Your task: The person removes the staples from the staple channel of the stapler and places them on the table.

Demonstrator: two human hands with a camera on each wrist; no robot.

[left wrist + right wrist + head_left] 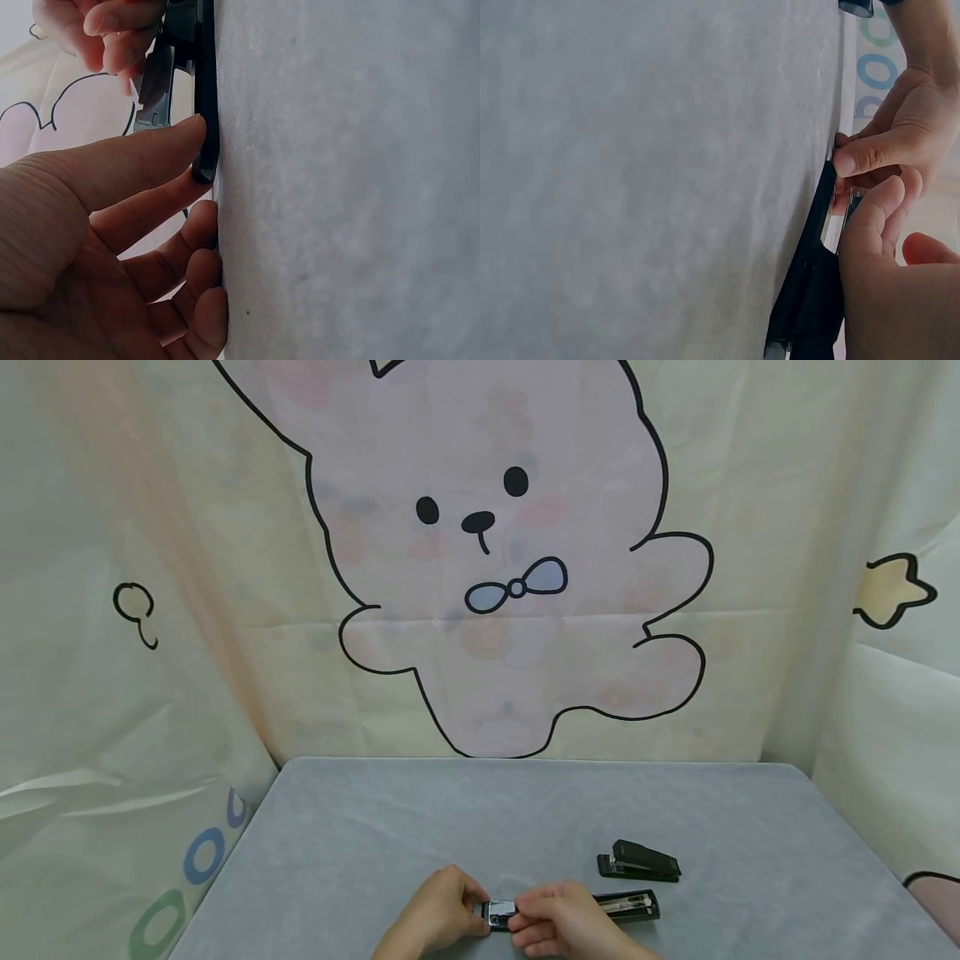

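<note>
A black stapler (627,906) lies on the table, its top arm swung away from the base and a silver metal magazine (156,88) showing. At the stapler's left end, my left hand (442,910) pinches the tip of the base between thumb and index finger, the other fingers resting against the cloth. My right hand (562,917) is over the middle, its curled fingers gripping near the magazine end and hiding part of the stapler. In the right wrist view, the dark base (806,262) runs beside that hand. Whether staples sit inside cannot be seen.
Behind the held stapler stands a smaller black stapler (641,862), upright, apart from both hands. A grey cloth covers the table (420,810). Printed curtains (750,693) hang close around its back and sides.
</note>
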